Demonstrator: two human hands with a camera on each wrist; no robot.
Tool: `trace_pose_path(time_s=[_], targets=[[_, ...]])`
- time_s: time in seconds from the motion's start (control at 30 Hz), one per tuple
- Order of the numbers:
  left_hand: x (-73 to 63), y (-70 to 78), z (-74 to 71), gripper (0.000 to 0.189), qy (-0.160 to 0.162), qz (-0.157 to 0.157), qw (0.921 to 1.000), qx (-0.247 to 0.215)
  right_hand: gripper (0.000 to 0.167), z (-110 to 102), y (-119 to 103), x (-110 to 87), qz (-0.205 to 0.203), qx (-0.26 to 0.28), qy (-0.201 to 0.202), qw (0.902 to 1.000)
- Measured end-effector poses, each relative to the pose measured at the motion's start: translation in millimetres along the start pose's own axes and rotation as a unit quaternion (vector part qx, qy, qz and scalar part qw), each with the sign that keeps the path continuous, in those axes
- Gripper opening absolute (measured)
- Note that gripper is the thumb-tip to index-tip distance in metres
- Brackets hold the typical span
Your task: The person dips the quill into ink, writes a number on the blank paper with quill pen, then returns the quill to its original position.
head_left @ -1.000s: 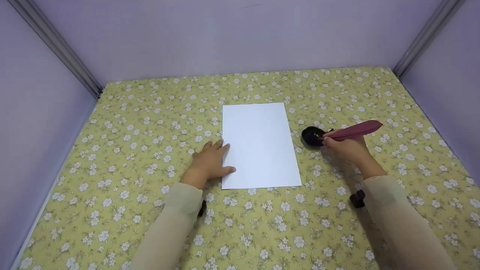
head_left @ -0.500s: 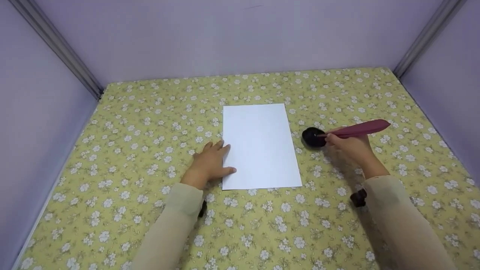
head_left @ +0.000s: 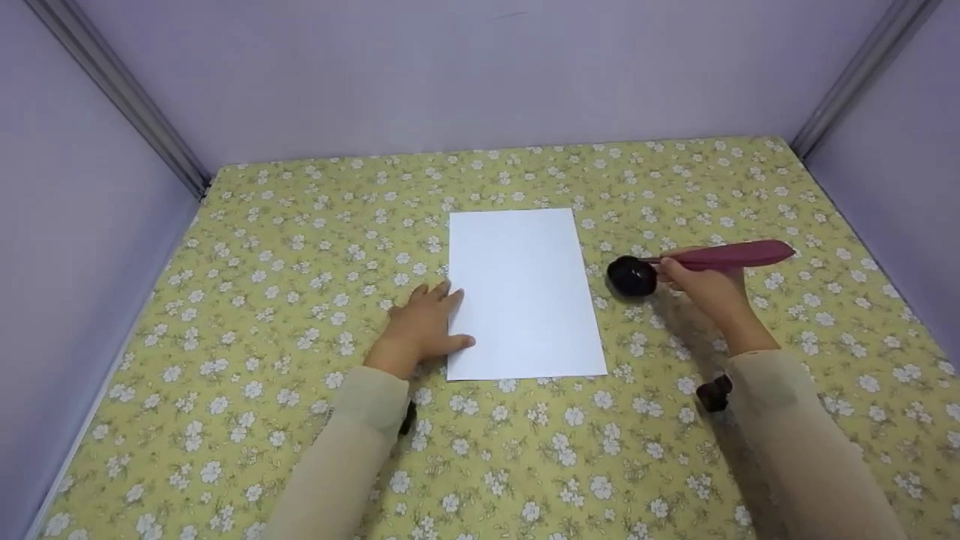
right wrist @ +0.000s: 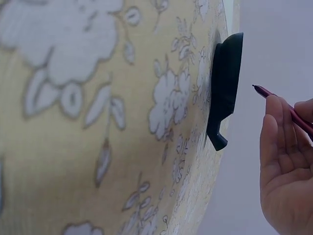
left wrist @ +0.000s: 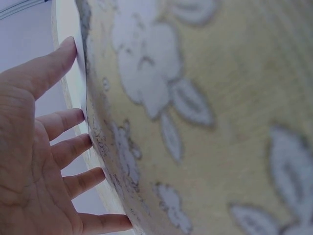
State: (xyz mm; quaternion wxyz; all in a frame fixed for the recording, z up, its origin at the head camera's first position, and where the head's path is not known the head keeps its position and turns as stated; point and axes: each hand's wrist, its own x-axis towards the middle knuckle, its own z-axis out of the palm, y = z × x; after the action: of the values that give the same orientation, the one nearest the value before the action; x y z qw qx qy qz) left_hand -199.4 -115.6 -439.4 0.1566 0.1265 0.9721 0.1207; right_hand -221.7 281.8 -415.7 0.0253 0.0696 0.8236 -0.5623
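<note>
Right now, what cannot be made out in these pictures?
Inside of black dish: right wrist view, hidden by its wall; head view, too dark for detail.
Rear of quill pen: right wrist view, cut off by right edge.
Left edge of white paper: head view, partly covered by left hand.

Panelled booth, plain lilac walls, grey corner posts, flower-patterned tabletop

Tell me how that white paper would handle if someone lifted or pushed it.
The paper is probably light and floppy, since its edge looks thin in the left wrist view. Lying flat on the cloth, it would likely slide rather than tip. With the left hand overlapping its edge, a push might make it pivot or buckle there.
</note>
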Motion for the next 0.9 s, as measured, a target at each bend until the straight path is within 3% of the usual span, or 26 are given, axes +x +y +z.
trace_pose_path(time_s=[0.43,0.67,0.8,0.9], targets=[[0.6,0.5,0.0,0.082,-0.006,-0.009,0.9999,0.005,0.046,19.4,-10.2,9.9,0.000,0.015,0.023,0.9996],[0.6,-0.9,1.2,0.081,-0.009,-0.004,0.9999,0.012,0.045,39.1,-14.7,15.9,0.021,0.118,0.021,0.9926],[0.5,-0.8,0.7,0.081,-0.009,-0.002,0.9999,0.012,0.044,47.5,-16.5,21.0,0.037,0.106,0.022,0.9934],[0.6,-0.6,0.2,0.081,-0.010,-0.002,0.9998,0.016,0.042,53.1,-18.4,24.8,0.038,0.060,0.026,0.9972]])
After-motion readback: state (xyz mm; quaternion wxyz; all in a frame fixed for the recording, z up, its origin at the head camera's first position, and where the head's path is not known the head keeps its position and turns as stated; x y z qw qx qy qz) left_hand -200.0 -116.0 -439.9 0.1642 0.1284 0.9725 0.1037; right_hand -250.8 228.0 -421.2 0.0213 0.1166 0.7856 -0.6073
